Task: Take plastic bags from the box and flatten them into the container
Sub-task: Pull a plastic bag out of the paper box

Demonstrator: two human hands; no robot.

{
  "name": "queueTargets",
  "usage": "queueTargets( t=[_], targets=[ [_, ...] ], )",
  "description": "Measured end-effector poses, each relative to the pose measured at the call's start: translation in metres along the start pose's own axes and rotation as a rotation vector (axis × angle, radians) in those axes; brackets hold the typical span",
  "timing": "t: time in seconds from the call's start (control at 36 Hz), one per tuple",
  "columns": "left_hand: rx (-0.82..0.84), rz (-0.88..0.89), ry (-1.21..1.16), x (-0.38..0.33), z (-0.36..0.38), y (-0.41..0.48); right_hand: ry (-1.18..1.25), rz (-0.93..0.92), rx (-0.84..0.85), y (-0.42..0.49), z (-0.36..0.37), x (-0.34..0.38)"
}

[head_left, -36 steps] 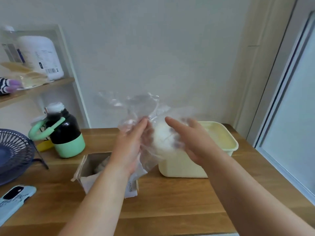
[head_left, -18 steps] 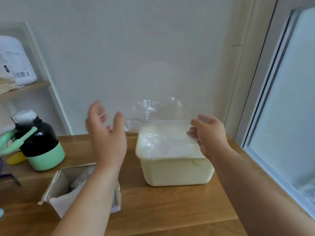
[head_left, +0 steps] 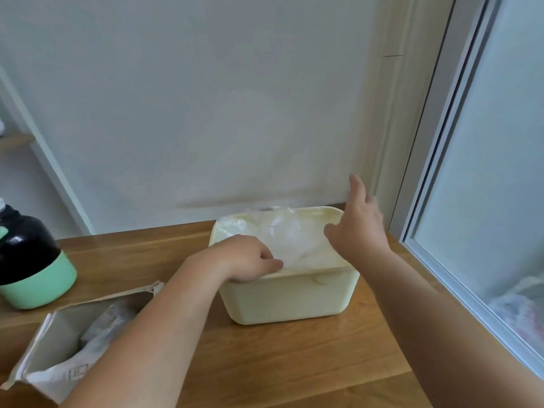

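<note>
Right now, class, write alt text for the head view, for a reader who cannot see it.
A left hand holds a clear bag down in a cream container on a table, while the right hand hovers open above it. An open box lies left.

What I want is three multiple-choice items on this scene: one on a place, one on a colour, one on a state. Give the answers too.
1. Where is the cardboard box relative to the container?
A) to its left
B) behind it
C) inside it

2. What colour is the base of the bottle?
A) red
B) mint green
C) blue

3. The right hand is:
A) gripping the bottle
B) inside the box
C) open above the container

Answers:
1. A, the box lies left of the container and nearer the camera.
2. B, green shows under the black body.
3. C, its fingers are spread and hold nothing.
</note>
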State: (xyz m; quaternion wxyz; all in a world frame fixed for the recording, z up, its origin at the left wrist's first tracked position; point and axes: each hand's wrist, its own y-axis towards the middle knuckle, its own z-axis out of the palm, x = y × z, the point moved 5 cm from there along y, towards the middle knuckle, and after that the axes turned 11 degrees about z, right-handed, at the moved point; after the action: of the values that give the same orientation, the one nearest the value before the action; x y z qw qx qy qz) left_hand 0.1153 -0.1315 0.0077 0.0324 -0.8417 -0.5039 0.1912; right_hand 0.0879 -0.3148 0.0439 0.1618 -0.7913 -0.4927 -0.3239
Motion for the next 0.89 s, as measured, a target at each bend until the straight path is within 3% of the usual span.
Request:
queueTargets(
  t=[0.06, 0.11, 0.25, 0.33, 0.47, 0.58, 0.69, 0.78, 0.89],
  targets=[
    [-0.005, 0.013, -0.032, 0.000, -0.002, 0.003, -0.176, -0.225, -0.082, -0.004, -0.005, 0.014],
    [-0.031, 0.033, -0.029, -0.001, -0.008, 0.003, -0.243, -0.414, 0.015, -0.005, 0.001, 0.027],
    [-0.295, 0.149, 0.175, -0.006, -0.029, 0.006, -0.353, -0.403, 0.346, 0.010, 0.029, 0.033],
    [-0.174, 0.168, 0.195, -0.002, -0.021, 0.010, -0.506, -0.367, 0.530, 0.015, 0.047, 0.027],
    [0.071, 0.022, 0.117, 0.017, 0.000, 0.021, -0.727, -0.269, 0.725, 0.019, 0.067, 0.008],
    [0.168, -0.007, 0.186, 0.011, 0.008, 0.032, -0.787, -0.248, 0.649, 0.027, 0.074, 0.000],
    [0.186, -0.024, 0.184, 0.001, 0.009, 0.033, -0.688, -0.340, 0.347, 0.038, 0.061, 0.011],
    [0.097, -0.073, 0.257, 0.000, -0.005, 0.024, -0.550, -0.330, 0.241, 0.036, 0.041, 0.024],
    [-0.190, 0.013, 0.398, -0.008, -0.034, 0.009, -0.495, -0.273, 0.326, 0.026, 0.037, 0.031]
  ],
)
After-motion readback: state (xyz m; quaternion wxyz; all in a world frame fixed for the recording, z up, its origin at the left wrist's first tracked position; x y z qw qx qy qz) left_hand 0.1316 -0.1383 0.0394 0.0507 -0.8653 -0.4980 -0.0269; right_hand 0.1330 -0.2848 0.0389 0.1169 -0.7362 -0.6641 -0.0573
